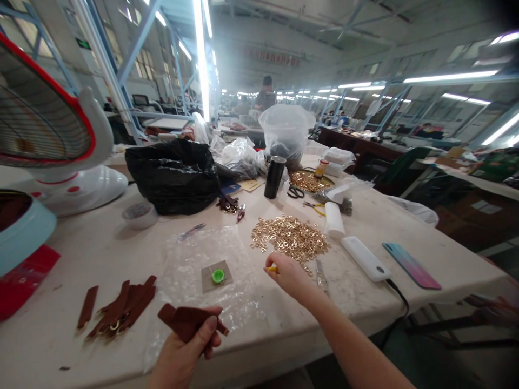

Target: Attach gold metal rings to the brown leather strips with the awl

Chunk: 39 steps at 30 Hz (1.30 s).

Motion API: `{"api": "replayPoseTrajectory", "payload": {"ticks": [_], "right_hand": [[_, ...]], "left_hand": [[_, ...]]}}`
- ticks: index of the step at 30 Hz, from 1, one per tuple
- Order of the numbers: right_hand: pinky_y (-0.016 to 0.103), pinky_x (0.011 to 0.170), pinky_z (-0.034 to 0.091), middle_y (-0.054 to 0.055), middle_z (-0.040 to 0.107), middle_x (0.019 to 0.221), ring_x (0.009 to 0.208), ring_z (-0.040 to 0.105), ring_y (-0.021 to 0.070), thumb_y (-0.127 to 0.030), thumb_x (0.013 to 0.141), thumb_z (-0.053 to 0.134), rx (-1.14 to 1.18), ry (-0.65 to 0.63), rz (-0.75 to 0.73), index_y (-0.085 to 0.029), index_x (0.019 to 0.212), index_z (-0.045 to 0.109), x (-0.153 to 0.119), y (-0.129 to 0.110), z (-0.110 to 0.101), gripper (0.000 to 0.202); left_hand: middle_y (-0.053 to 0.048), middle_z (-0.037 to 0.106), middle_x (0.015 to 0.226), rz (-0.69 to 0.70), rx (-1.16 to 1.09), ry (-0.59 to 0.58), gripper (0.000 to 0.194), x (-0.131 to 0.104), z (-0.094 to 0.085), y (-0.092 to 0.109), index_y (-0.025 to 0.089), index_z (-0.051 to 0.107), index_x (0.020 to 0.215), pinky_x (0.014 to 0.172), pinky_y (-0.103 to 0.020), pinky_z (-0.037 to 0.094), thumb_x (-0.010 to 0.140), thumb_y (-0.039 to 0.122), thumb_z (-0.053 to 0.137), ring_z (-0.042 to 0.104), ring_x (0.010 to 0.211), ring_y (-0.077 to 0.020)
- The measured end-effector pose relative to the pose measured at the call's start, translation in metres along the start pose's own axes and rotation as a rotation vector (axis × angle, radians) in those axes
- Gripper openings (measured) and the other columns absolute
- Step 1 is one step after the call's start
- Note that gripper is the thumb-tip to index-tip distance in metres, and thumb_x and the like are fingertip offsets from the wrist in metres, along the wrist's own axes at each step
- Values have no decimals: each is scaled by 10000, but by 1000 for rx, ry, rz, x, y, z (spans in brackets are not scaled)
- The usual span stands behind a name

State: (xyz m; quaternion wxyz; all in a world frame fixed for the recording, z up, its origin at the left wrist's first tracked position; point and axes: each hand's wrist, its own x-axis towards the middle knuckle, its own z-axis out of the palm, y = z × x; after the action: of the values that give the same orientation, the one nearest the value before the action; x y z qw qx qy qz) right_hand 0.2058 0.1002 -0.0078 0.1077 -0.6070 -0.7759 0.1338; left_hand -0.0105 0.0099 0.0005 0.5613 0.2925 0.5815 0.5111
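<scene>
My left hand (pixel 198 340) is closed around several brown leather strips (pixel 184 320) near the table's front edge. A small yellow item (pixel 273 268) is pinched in my right hand (pixel 284 273), just in front of a heap of gold metal rings (pixel 290 236). Between the hands and farther back, a green cap-like dish (pixel 218 276) rests on a grey square (pixel 226 269) over a clear plastic sheet (pixel 178 270). More brown strips with metal rings (pixel 121 305) lie in a pile at the left.
A fan (pixel 77 189) and a black bag (pixel 172 175) stand at the back left. Beyond the ring heap are a black cylinder (pixel 274 177) and scissors (pixel 295 192). A white device (pixel 366 259) and a phone (pixel 410 265) lie right. A person (pixel 266 96) is far behind.
</scene>
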Motion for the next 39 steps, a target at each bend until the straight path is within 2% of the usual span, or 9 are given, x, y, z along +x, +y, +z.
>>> {"api": "replayPoseTrajectory", "payload": {"ticks": [4, 8, 13, 18, 22, 27, 30, 35, 39], "right_hand": [[211, 620, 390, 3, 624, 758, 681, 559, 126, -180, 812, 519, 229, 72, -157, -186, 794, 563, -19, -25, 4, 48], [232, 643, 375, 27, 616, 768, 716, 550, 144, -92, 796, 488, 282, 119, -203, -173, 765, 586, -22, -22, 6, 131], [229, 632, 375, 25, 630, 804, 719, 572, 145, -177, 824, 518, 201, -53, -233, -187, 822, 617, -32, -18, 5, 100], [244, 564, 354, 54, 645, 850, 700, 612, 181, -160, 787, 562, -39, -238, -360, -199, 911, 626, -37, -34, 24, 145], [255, 534, 339, 75, 649, 821, 673, 622, 197, -153, 792, 543, -157, -308, -373, -181, 864, 626, -30, -41, 34, 113], [256, 557, 347, 72, 659, 847, 696, 616, 194, -122, 794, 518, -104, -318, -371, -175, 861, 608, -29, -41, 31, 124], [251, 580, 356, 58, 651, 827, 695, 593, 176, -89, 768, 523, 21, -302, -340, -168, 814, 594, -33, -40, 24, 116], [210, 561, 361, -18, 562, 690, 622, 499, 112, -163, 759, 568, 565, -234, -173, -180, 764, 551, -46, -46, 9, 24], [185, 445, 271, -83, 382, 537, 472, 323, 68, -221, 754, 588, 913, -272, -34, -182, 733, 521, -51, -57, 6, 80]], "left_hand": [[26, 547, 417, 15, 70, -27, 382, 2, 3, 5, 112, 648, 800, 366, -177, 225, 604, 435, 705, 332, 363, -51], [55, 485, 408, 35, 81, -18, 367, 4, 4, 4, 122, 618, 813, 387, -189, 213, 627, 432, 680, 320, 391, -62], [56, 493, 458, 15, 62, 21, 374, 7, 0, -8, 131, 591, 806, 386, -189, 230, 636, 456, 662, 341, 418, -66], [47, 504, 481, 15, 130, -32, 339, 9, -4, -9, 120, 582, 805, 408, -198, 236, 699, 439, 621, 332, 432, -63], [57, 489, 476, 7, 167, -25, 351, 9, -11, -8, 118, 568, 829, 427, -206, 243, 716, 448, 599, 325, 438, -67], [96, 377, 432, -41, 139, 17, 391, 7, -12, -15, 105, 578, 851, 427, -209, 216, 678, 453, 625, 296, 435, -68], [99, 374, 426, -71, 126, 8, 396, 5, -10, -15, 103, 584, 843, 425, -205, 200, 652, 444, 652, 290, 424, -61], [-8, 613, 556, -76, 85, -36, 355, -1, -8, -6, 119, 558, 800, 410, -195, 157, 622, 398, 688, 262, 392, -31], [46, 534, 481, 27, 32, -27, 288, -6, -4, 3, 142, 558, 766, 381, -186, 162, 656, 385, 665, 275, 364, -35]]}}
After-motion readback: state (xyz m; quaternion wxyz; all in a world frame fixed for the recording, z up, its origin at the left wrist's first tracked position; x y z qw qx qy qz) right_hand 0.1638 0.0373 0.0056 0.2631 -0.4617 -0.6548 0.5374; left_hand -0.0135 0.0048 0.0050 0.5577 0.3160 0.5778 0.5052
